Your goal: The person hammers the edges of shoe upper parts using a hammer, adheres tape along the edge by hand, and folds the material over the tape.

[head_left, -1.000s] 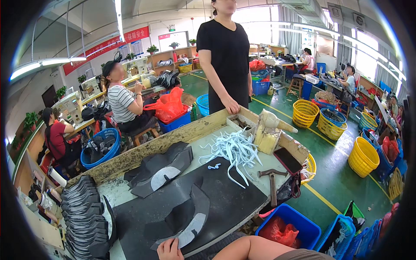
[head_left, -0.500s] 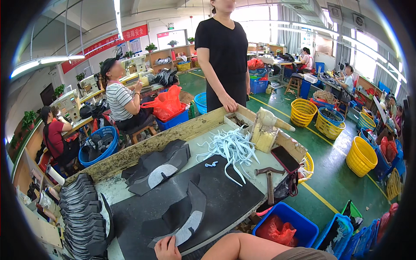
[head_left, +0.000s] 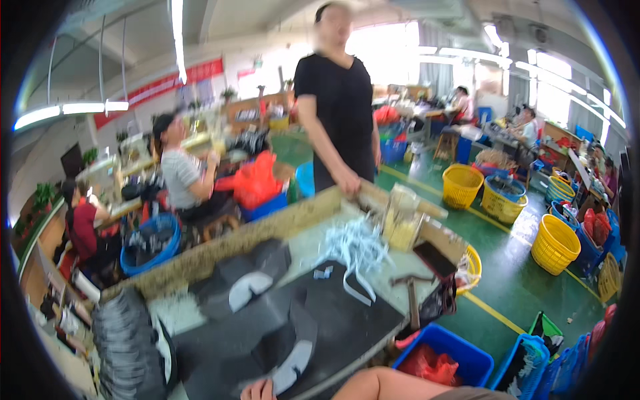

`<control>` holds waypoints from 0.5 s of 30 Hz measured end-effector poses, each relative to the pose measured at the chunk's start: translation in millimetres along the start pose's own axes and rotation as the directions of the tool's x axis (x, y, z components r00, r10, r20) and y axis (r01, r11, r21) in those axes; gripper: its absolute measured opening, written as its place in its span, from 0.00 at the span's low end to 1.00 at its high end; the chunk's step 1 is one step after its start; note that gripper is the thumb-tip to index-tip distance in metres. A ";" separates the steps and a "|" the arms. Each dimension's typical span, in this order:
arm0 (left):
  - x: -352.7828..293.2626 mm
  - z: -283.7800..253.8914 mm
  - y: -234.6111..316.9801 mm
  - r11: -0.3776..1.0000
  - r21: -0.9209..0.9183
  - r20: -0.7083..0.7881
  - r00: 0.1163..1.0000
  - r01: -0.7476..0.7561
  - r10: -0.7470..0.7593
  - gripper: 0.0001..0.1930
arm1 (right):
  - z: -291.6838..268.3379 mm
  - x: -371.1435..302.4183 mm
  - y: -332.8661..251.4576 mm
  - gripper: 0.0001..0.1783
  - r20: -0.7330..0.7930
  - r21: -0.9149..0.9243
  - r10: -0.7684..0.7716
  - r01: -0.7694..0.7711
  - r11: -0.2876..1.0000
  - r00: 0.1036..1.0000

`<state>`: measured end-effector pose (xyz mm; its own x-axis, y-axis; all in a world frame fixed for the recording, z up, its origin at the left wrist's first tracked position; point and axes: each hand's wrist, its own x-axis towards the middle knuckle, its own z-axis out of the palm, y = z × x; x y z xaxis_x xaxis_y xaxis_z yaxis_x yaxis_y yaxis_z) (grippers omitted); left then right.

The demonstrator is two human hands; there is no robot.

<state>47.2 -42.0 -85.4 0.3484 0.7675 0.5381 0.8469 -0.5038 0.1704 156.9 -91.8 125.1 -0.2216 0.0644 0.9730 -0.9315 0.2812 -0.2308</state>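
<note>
At the bottom edge, my left hand (head_left: 259, 390) has its fingers bent and pressed together at the near end of a curved black piece (head_left: 298, 353), which looks like a shoe upper with a light-grey strip. Its thumb and palm are cut off by the frame. Beneath lies a black mat (head_left: 220, 360). A second black upper piece (head_left: 250, 290) with a pale patch rests farther back. To the left stands a stack of similar black pieces (head_left: 127, 343). My right hand is out of view; a bare bent limb (head_left: 383, 385) shows at the lower right.
Pale blue strips (head_left: 357, 250) are heaped behind the mat. A hammer (head_left: 413, 300), a dark phone (head_left: 435, 259) and a yellowish block (head_left: 401, 227) lie along the right. A person in black (head_left: 337, 107) stands behind the raised wooden edge (head_left: 220, 259). Below right is a blue bin (head_left: 448, 353).
The view has shifted and blurred slightly, so the table sits lower in it. My left hand stays by the curved piece's near end, with less of it showing.
</note>
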 end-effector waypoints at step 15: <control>52.6 -35.2 29.9 0.979 -0.064 0.282 0.938 -0.192 0.202 0.18 | -5.8 8.1 -0.3 0.17 0.252 -0.132 -0.033 0.068 0.989 0.967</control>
<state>76.7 -30.7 -23.0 0.6113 0.7299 0.3058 0.7370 -0.6659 0.1161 157.0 -85.8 133.1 -0.2563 -0.1887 0.9480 -0.8980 0.4093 -0.1613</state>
